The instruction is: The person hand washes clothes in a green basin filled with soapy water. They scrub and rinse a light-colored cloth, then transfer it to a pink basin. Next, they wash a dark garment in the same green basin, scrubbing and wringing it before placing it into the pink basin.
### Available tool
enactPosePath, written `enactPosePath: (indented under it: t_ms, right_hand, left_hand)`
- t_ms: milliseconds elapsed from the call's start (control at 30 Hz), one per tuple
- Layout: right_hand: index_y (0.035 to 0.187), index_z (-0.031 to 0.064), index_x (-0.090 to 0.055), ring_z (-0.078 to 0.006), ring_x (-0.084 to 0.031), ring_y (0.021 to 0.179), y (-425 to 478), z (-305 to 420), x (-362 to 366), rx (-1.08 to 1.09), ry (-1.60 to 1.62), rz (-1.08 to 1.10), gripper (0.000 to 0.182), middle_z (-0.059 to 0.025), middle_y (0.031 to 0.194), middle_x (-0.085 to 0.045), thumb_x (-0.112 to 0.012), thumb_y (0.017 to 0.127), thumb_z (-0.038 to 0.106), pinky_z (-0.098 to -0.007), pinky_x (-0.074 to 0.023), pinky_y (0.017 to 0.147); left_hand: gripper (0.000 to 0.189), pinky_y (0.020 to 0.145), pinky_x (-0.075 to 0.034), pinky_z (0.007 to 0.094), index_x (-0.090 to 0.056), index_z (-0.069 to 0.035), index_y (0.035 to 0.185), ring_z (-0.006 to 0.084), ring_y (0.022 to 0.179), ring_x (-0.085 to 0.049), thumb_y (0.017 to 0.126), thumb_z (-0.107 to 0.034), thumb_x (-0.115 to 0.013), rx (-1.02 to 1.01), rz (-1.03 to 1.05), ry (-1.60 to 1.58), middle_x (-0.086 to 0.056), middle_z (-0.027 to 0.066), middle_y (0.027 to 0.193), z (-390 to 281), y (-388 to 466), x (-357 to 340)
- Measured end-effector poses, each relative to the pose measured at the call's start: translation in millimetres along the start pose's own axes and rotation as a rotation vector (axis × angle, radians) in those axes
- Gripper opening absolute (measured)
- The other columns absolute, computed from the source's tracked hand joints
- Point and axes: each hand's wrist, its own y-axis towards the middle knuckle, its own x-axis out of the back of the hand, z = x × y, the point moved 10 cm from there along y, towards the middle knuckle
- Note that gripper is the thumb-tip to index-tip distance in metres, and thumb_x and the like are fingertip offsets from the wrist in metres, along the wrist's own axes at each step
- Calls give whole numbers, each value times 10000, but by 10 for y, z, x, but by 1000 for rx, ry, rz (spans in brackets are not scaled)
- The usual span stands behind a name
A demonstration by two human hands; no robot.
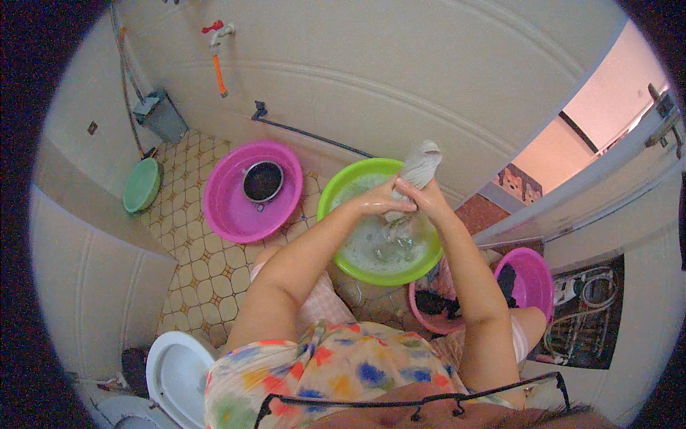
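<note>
A wet, light-coloured cloth (pixel 421 165) is bunched between my two hands above a lime-green plastic basin (pixel 328 217). My left hand (pixel 423 194) grips it from the right and my right hand (pixel 387 198) from the left, with the fingers meeting around it. One end of the cloth sticks up beyond my hands, and the lower end hangs towards the sudsy water (pixel 394 249) in the basin. Both hands look wet. How the fingers overlap on the cloth is partly hidden.
Left of the green basin stands a pink basin (pixel 225 209) holding a dark round pan-like vessel (pixel 263 182). Pink tubs (pixel 541 279) with dark cloths are at the right. A green basin (pixel 142 185), a grey bin (pixel 165 118) and a wall tap (pixel 218 35) lie further left. A door (pixel 584 187) stands ajar.
</note>
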Motion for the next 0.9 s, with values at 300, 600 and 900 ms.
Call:
enactPosePath:
  t_ms: [300, 600, 900]
  right_hand:
    - [1216, 1, -426, -220, -472, 1089, 67, 28, -142, -194, 160, 284, 646, -106, 1188, -494, -453, 840, 526, -349, -388, 898]
    - [1243, 70, -437, -253, -513, 1074, -182, -1077, -690, -599, 849, 202, 831, -94, 1173, -538, -267, 769, 731, -426, -397, 922]
    - [1294, 100, -360, -244, -478, 1116, -325, -926, -816, -564, 598, 431, 666, -75, 1207, -500, -702, 728, 183, -415, -395, 925]
  left_hand:
    - [341, 730, -466, 299, -538, -44, 1007, 173, 809, -576, 698, -111, -666, 112, -176, -604, -597, 57, 853, 96, -6, 56]
    - [351, 701, -516, 377, -538, -40, 984, 233, 800, -607, 733, -237, -683, 210, -297, -821, -600, 86, 832, 250, 49, 289]
    - [465, 733, -460, 349, -494, -29, 1070, 208, 830, -553, 695, -197, -715, 45, -513, -429, -564, 80, 927, 162, 27, 555]
